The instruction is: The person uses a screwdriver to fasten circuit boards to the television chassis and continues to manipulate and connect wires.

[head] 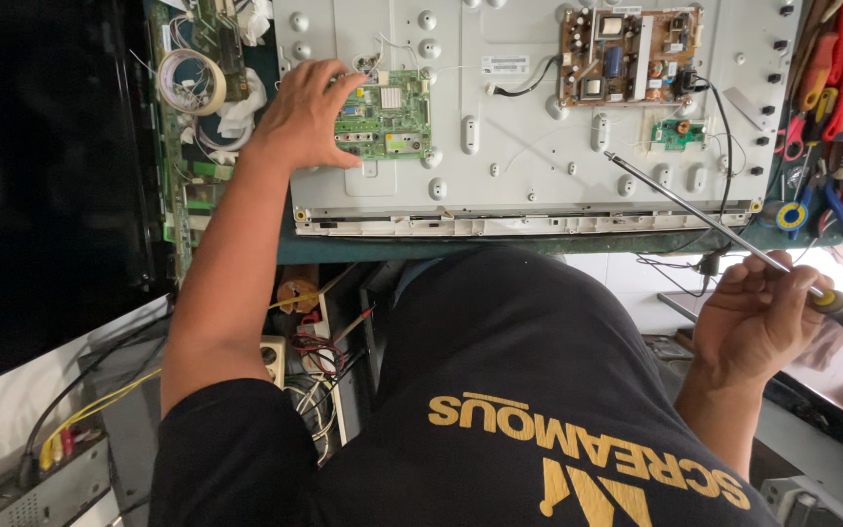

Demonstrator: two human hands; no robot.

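- Left hand (306, 115) spread flat on the green circuit board (387, 114), far left on the grey metal back panel (509, 146).
- Right hand (755, 317) clamped round a long screwdriver (724, 229), held near right, its tip over the panel.
- Brown power board (626, 56) sits far right.
- Tape roll (191, 82) left; hand tools (831, 88) cluttered at the right edge.
- Tangled cables (314, 356) below the green bench edge (421, 246).

tape roll (191, 82) | brown power board (628, 57) | hanging pliers (836, 107)
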